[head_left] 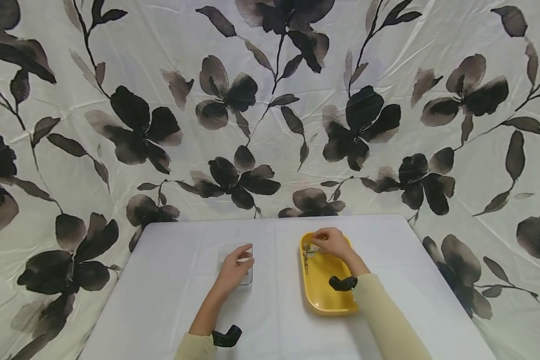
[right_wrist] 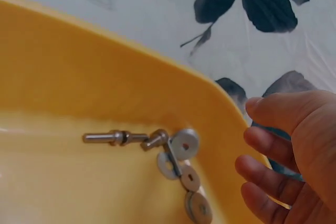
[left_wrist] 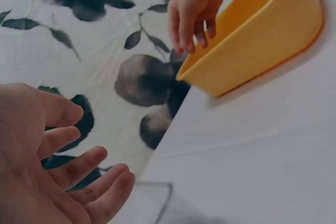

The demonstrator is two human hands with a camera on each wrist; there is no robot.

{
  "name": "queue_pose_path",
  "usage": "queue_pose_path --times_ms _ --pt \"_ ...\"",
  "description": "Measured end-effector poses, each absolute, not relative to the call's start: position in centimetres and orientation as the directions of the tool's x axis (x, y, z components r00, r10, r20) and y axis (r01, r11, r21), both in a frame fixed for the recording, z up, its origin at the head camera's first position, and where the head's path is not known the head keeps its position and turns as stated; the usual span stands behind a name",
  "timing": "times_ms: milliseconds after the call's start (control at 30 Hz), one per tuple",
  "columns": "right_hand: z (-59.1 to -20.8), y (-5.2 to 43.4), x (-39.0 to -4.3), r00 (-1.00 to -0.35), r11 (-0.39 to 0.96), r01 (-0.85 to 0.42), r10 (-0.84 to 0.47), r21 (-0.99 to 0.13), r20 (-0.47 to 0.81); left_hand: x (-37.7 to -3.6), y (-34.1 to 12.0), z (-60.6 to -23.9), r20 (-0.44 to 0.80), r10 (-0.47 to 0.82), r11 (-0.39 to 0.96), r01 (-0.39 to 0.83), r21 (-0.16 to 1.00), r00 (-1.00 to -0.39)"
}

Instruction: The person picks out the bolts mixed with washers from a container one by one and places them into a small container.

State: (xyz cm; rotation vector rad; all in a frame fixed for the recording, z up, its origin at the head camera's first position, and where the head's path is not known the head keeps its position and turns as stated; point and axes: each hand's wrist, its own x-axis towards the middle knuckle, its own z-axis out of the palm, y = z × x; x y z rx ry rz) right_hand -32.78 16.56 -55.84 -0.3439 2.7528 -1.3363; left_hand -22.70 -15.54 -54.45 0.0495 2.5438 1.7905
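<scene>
A floral cloth, pale with dark blossoms, hangs beyond the fingers of both hands and spreads far to either side; the white table lies below all the fingers; the yellow tray stands on it, its far end directly under the right fingers, its near end running back beneath the right wrist, the whole of it well to the right of the left fingers; the pale sleeves lie behind the fingers, toward the person.

The left hand is over a clear case, with fingers slightly bent and apart, nothing between them; the case shows beneath and beside those fingers, and whether they touch it I cannot tell; the right hand is at the tray's far end, thumb and loosely bent fingers apart, with nothing seen between them.

Black wrist mounts sit behind the fingers, one at each wrist; inside the tray, metal bolts lie in a row along the wall, to the left of the right fingertips in the right wrist view; flat washers, some overlapping, lie between the bolts and those fingertips, near the fingertips but apart from them.
</scene>
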Motion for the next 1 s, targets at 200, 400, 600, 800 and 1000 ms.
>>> queue_pose_path --times_ms 200,400,600,800,1000 --pt "-57.7 17.2 -32.3 -0.979 0.613 -0.119 -0.205 -0.781 -0.012 -22.5 -12.7 -55.5 -0.035 0.112 0.301 0.001 0.954 -0.993" --pt "-59.3 17.4 -32.5 -0.982 0.583 -0.092 -0.185 -0.807 -0.022 -22.5 -10.6 -55.8 -0.077 0.152 0.264 -0.034 0.964 -0.985" --pt "-60.2 17.4 -32.7 -0.982 0.576 -0.094 -0.189 -0.812 -0.020 -22.5 -9.1 -56.8 -0.128 0.166 0.248 -0.085 0.965 -0.978" --pt "-61.2 17.3 -32.6 -0.983 0.583 -0.114 -0.186 -0.804 0.005 -21.7 -7.3 -58.2 -0.189 0.179 0.238 -0.143 0.961 -0.966" --pt "-61.9 16.9 -32.7 -0.981 0.611 -0.171 -0.181 -0.773 0.074 -21.1 -5.8 -59.2 -0.204 0.220 0.208 -0.159 0.965 -0.954"
